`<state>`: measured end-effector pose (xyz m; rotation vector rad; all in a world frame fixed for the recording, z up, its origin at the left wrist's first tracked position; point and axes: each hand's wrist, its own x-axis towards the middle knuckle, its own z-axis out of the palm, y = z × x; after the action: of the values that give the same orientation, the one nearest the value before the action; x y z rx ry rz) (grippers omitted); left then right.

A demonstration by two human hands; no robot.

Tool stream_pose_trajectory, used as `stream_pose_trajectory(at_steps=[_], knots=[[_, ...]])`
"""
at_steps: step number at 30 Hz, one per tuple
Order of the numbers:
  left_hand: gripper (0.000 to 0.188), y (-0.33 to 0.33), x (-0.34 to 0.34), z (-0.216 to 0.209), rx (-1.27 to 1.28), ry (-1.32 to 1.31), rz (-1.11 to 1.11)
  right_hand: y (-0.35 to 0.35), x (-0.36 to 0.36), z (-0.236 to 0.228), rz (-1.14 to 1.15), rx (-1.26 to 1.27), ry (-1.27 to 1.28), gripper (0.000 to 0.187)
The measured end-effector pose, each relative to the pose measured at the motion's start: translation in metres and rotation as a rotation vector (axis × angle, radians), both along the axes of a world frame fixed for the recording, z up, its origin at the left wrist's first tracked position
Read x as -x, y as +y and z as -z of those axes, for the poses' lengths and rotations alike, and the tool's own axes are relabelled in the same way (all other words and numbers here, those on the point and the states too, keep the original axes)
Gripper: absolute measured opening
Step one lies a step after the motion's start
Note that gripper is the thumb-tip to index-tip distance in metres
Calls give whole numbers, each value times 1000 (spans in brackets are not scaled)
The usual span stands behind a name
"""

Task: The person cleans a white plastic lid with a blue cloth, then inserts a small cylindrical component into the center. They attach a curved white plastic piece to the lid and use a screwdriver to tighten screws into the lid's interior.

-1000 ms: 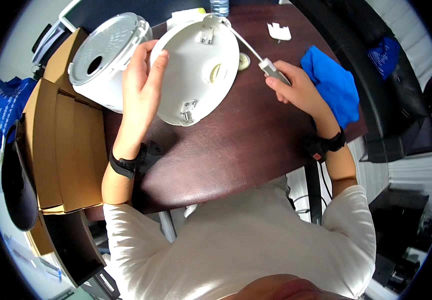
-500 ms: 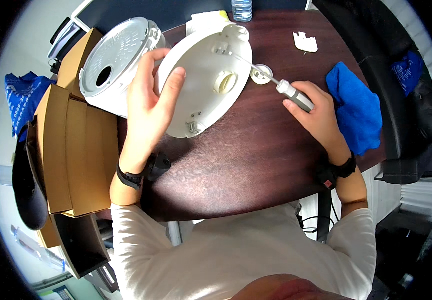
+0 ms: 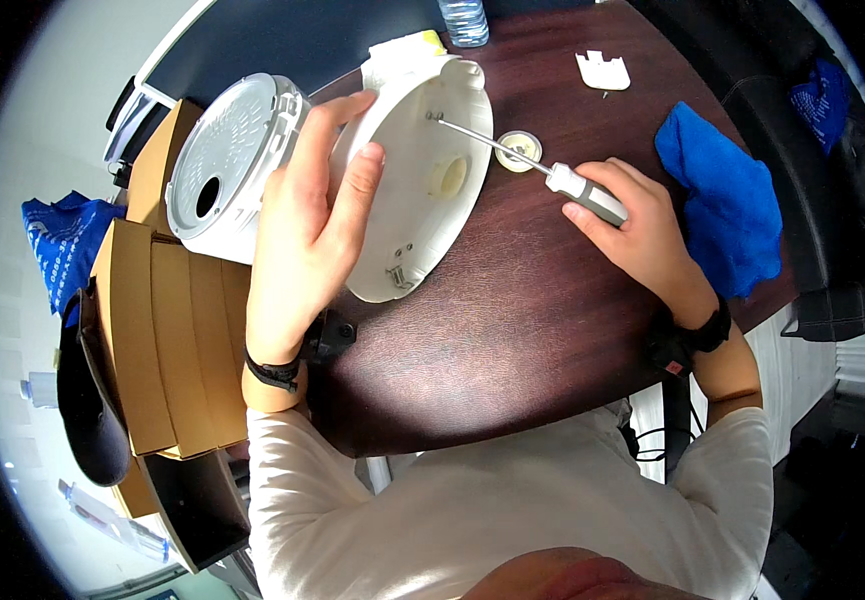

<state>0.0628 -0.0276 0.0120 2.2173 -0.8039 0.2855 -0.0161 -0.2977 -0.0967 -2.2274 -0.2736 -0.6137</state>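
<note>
My left hand [image 3: 305, 225] grips the near-left rim of a white, bowl-shaped plastic lid cover [image 3: 393, 200], thumb inside and fingers behind. It stands tilted on the table with its hollow side toward the right. My right hand [image 3: 643, 228] is closed round the grey-and-white handle of a screwdriver [image 3: 587, 193]. Its thin metal shaft points up and left, and the tip meets small screw holes near the cover's upper end. Whether a screw sits there is too small to tell. Behind my left hand is a white appliance, like a rice cooker, with a grey perforated inner lid [image 3: 228, 150].
A small round white part [image 3: 520, 150] lies by the screwdriver shaft. Further right are a white plastic piece [image 3: 603, 72] and a blue cloth [image 3: 718, 205]. A water bottle [image 3: 466, 22] stands at the back. Cardboard boxes [image 3: 178, 345] border the left side.
The whole view has shifted somewhat. The cover has been tipped more steeply, its opening narrower in view. The screwdriver stays at the cover's upper end, its tip now at the screw holes.
</note>
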Motion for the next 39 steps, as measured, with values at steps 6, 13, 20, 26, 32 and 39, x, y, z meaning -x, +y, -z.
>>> stream_pose_trajectory(at_steps=[6,13,20,26,32,39], knots=[[36,-3,-13,0,-7,-8,97,-3,0,3,26,23,-41,32],[37,-4,-26,5,66,35,176,-6,-1,3,80,81,-55,29],[33,-6,-41,8,64,7,189,-6,2,-1,98,76,-41,30],[37,-3,-44,3,-36,40,221,-7,5,-5,108,80,-63,27],[30,-10,-48,7,6,-101,190,-7,8,-7,101,62,-20,27],[31,-4,-55,7,-39,-109,134,-6,6,-3,109,64,-39,26]])
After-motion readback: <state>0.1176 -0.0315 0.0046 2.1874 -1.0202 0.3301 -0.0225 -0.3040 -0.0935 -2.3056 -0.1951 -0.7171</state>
